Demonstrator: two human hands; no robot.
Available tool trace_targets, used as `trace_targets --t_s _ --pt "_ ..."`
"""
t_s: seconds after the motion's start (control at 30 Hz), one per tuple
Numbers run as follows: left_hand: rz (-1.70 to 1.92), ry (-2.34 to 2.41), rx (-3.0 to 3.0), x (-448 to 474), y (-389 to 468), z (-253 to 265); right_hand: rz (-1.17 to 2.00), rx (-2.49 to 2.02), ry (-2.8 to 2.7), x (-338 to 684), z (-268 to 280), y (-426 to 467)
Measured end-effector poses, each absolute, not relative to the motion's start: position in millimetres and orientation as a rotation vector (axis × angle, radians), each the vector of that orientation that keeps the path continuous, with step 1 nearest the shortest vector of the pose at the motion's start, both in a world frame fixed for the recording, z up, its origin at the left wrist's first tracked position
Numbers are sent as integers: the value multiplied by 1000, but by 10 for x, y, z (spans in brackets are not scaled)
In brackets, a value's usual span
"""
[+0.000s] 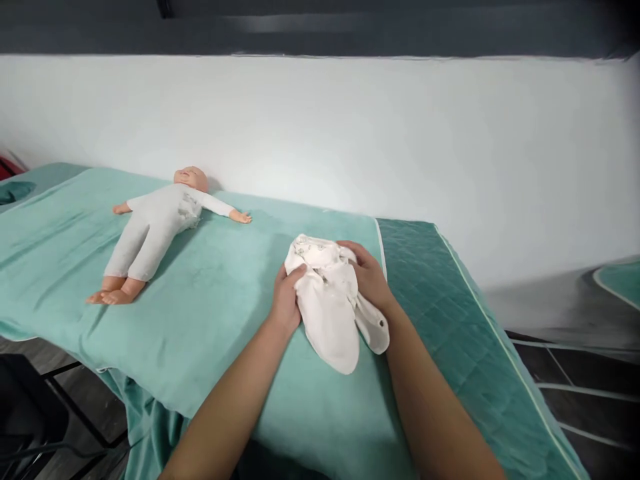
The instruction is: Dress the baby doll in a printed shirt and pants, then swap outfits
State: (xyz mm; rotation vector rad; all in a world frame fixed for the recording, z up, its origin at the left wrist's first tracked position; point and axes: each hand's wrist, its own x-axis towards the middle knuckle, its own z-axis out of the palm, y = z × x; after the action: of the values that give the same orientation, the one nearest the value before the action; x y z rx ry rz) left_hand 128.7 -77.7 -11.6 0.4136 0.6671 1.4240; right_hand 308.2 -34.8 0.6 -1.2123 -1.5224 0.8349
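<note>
Both my hands grip a bunched white baby garment (330, 327) above the bed. My left hand (289, 293) is closed on its left edge, with the thumb lying on top of the cloth. On the opposite side my right hand (369, 277) is closed on the garment, its fingertips partly hidden by fabric. Small snap fasteners show along the garment's upper edge. Two rounded ends of cloth hang toward me, and the smaller one has a dark round spot. Further left, a baby doll (160, 207) in a white suit lies on its back, arms spread and feet bare.
A light green sheet (210, 347) covers the bed, over a darker quilted cover (435, 320) at the right. Behind the bed rises a white wall (320, 133). A black chair (30, 400) stands at lower left, and a metal rack (575, 387) at the right.
</note>
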Motion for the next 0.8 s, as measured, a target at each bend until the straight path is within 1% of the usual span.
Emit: trace_targets --t_s 0.03,0.1,0.17,0.2,0.3,0.37,0.43,0.6,0.7,0.8 --pt "1459 673 403 1287 -765 -112 803 -1248 -1527 3134 -68 -326" --pt "1503 697 401 1290 -744 -113 641 -1295 -1498 3207 -126 -347" --pt "1507 713 419 1292 -734 -115 469 -1256 -1512 3201 -71 -429" --pt "1501 712 431 1292 -735 -114 461 -1219 -1553 3163 -19 -477" --pt "1452 669 478 1293 -756 -94 705 -1157 -1804 2970 125 -600" --pt "1409 642 503 1291 -777 -75 768 -1195 -1915 2865 168 -645" --pt "1368 629 489 1287 -792 -57 807 -1235 -1902 2844 175 -668" --pt "1263 608 408 1253 -775 -36 1047 -1156 -1514 3071 168 -715" --pt "1272 617 348 1225 -750 -47 1070 -976 -1124 3158 198 -754" --pt "1330 665 385 1238 -764 -64 1096 -798 -851 3122 261 -791"
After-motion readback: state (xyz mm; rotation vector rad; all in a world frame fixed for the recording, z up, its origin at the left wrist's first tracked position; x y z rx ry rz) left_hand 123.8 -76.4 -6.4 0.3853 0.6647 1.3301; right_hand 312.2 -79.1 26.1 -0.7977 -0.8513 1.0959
